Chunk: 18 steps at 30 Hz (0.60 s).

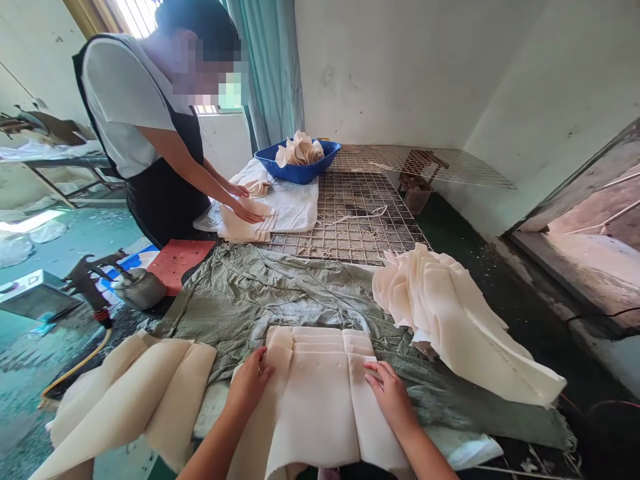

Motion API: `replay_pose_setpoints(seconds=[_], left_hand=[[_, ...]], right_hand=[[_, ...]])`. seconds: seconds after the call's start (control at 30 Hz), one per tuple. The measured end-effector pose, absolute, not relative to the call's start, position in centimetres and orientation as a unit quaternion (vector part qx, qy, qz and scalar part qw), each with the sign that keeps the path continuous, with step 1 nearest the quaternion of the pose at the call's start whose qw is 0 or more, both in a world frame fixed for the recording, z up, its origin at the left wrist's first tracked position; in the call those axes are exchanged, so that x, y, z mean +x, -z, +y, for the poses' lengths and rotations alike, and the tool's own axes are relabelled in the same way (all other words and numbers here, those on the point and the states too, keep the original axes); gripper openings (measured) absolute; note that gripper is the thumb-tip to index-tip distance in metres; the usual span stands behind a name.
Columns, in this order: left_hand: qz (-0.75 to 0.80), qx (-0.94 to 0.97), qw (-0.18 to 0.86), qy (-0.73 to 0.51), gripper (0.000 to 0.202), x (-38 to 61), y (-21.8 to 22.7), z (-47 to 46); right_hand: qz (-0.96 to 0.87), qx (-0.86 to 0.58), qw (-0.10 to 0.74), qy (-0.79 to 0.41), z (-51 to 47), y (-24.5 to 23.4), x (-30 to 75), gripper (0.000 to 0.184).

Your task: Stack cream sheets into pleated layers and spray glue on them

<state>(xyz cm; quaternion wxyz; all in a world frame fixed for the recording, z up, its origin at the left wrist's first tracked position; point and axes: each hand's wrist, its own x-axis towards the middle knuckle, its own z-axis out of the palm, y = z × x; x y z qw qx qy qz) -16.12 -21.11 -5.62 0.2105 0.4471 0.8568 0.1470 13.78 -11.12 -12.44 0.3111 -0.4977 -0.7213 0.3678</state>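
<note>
A stack of cream sheets [320,387] lies in front of me on a green-grey tarp [260,293], its layers stepped at the far end. My left hand [250,381] rests on the stack's left edge with the fingers curled over it. My right hand [387,390] lies flat on the right side, fingers stretched toward the middle. A loose pile of the same cream sheets [450,320] lies to the right, and more sheets [130,400] spread out to the left.
Across the table a person in a dark apron presses both hands on another small stack [245,223] lying on a white sack. A blue basin [297,170] holds curled sheets. A wire mesh top [360,213], a spray gun [95,280] and a red sheet [177,263] lie beyond.
</note>
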Motion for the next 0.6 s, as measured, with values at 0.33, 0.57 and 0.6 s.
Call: replay_pose_setpoints(seconds=[0.33, 0.57, 0.6], left_hand=[[0.902, 0.356, 0.211, -0.126, 0.011, -15.7, 4.9, -20.7], [0.908, 0.348, 0.205, -0.112, 0.014, -15.7, 4.6, -20.3], [0.912, 0.339, 0.203, -0.11, 0.015, -15.6, 4.7, -20.4]], right_hand=[[-0.75, -0.501, 0.267, -0.34, -11.0, 12.3, 13.6, 0.027], [-0.808, -0.529, 0.227, -0.129, -11.3, 11.5, 12.8, 0.023], [-0.817, -0.52, 0.226, -0.109, -11.4, 11.4, 12.6, 0.026]])
